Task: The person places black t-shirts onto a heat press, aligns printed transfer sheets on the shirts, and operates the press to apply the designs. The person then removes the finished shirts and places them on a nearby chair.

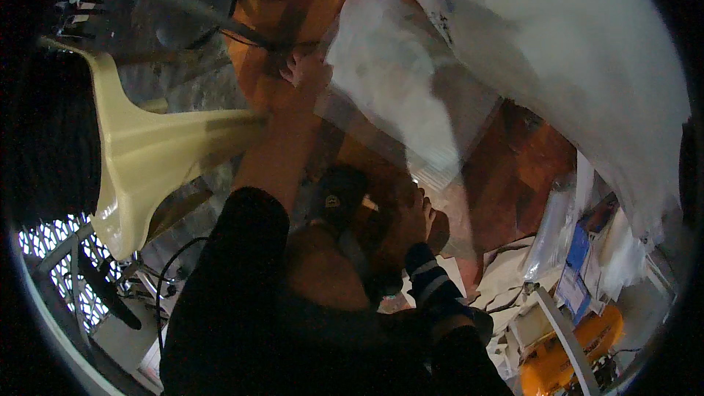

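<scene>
A flat white piece of material (381, 66) lies on a brown wooden surface (279, 0), with a clear plastic sheet or bag around its edges. My left hand (309, 72) rests at the left edge of the clear plastic, its fingers a little apart. Nearer to me, below the white piece, my right hand (414, 216) lies low in shadow with its fingers partly spread; I see nothing held in it. A dark striped band (433, 275) wraps my right wrist. Between my forearms sits a black object (342, 194) with a small round emblem, too dim to name.
A large whitish translucent sheet (565, 44) drapes across the upper right. At left stands a cream plastic chair (154, 139). Clear-wrapped packages (554, 231), papers and a rounded orange object (572, 348) crowd the lower right. A black cable (163, 286) loops at lower left.
</scene>
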Available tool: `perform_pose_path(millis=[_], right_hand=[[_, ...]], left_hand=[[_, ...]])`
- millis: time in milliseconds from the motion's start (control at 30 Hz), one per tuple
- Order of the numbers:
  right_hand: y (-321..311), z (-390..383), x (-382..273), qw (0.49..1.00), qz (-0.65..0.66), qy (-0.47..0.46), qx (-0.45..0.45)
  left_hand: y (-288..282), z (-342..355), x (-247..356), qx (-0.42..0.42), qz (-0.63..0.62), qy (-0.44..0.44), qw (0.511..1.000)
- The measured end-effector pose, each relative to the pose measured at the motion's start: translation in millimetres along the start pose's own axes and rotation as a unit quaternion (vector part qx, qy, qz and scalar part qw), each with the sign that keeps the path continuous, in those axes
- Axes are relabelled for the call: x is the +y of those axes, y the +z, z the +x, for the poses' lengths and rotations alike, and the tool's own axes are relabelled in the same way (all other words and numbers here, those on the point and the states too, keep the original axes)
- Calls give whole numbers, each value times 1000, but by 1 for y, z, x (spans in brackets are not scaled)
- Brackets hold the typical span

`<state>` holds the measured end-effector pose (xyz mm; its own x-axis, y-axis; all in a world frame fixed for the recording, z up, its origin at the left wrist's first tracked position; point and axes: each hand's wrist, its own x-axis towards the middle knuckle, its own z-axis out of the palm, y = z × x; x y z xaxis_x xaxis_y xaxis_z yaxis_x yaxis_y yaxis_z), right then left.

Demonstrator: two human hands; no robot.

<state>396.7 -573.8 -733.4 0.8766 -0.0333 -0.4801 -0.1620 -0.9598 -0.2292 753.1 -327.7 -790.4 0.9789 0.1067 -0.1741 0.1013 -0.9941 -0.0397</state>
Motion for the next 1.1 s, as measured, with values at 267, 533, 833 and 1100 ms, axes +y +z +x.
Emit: perform_pose_path(millis=[267, 533, 833, 1100], right_hand=[[62, 18, 32, 989, 1, -136, 63], [48, 12, 22, 992, -60, -114, -7], [29, 19, 14, 996, -39, 7, 75], [28, 30, 18, 994, 102, 8, 50]], left_hand=[[-90, -30, 57, 19, -328, 168, 929], [-224, 110, -14, 42, -329, 67, 941], [-32, -65, 58, 210, -144, 425, 868], [45, -66, 22, 141, -159, 298, 931]])
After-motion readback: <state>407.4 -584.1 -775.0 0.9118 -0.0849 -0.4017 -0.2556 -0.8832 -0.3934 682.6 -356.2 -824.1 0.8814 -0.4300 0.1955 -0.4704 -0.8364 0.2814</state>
